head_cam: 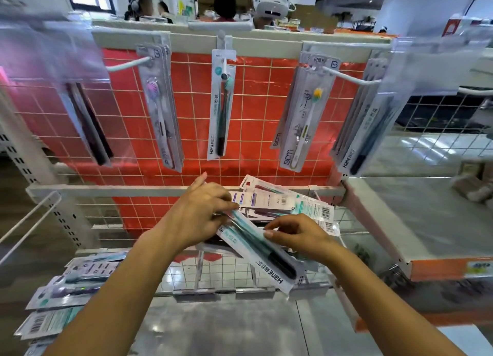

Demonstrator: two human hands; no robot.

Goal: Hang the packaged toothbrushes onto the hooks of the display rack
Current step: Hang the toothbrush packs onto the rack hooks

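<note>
Both hands are right in front of the display rack [240, 115], just below its red wire grid. The left hand [198, 217] holds a fanned bunch of toothbrush packs [282, 202], its fingers [226, 195] curled around the near ends of them, index finger sticking out toward the rack. The packs fan out to the right, barcodes showing on the far ones.

The right hand [298, 235] is pinching the edge of one teal toothbrush pack [261, 251] between thumb and fingertips. That pack lies diagonally across the bottom of the bunch, its "Hane" end pointing down toward the camera, its upper end tucked under the left hand.

Up on the rack, packs already hang from white hooks [349, 75]: a purple-bristled one [160, 110] left of centre, a dark-handled teal one [221, 105] dead centre, a yellow-bristled one [304, 115] to the right, plus blurrier stacks on the outer hooks at both ends.

Below the rack on the left, a loose pile of more packs [64, 291] sits on the shelf [226, 326]. Behind the rack's top edge a few people are visible, and a white headset [270, 7].
</note>
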